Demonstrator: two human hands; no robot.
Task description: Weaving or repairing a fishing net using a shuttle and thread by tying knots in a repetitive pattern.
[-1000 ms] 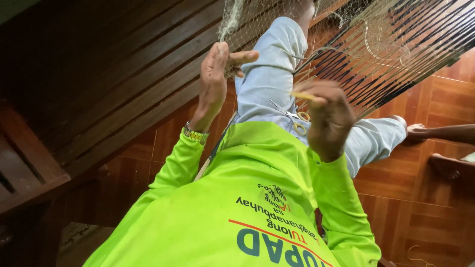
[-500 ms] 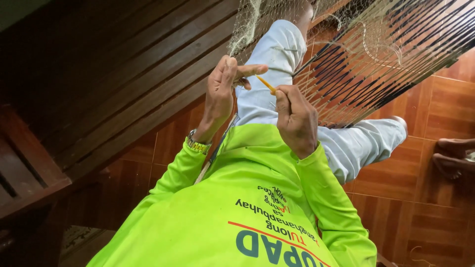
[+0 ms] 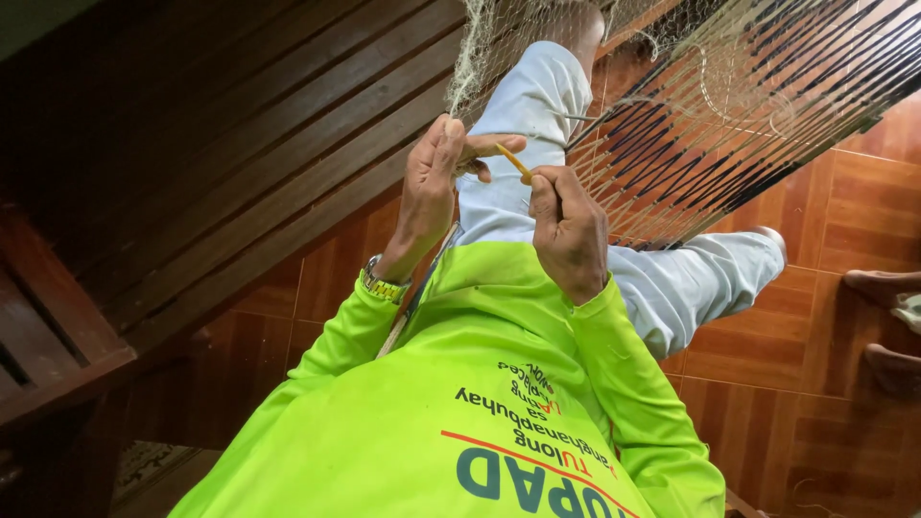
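Yellow netting needle (image 3: 512,161) slanting up-left, pinched between right hand (image 3: 568,230) and left hand (image 3: 432,177) fingertips, seemingly against the net (image 3: 710,105).

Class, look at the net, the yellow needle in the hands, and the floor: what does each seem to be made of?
Net: thin pale twine, likely nylon; fine, translucent mesh. Needle: probably plastic; slim, smooth, uniformly yellow-orange. Floor: glossy reddish-brown tiles, likely ceramic; grout lines and sheen show.
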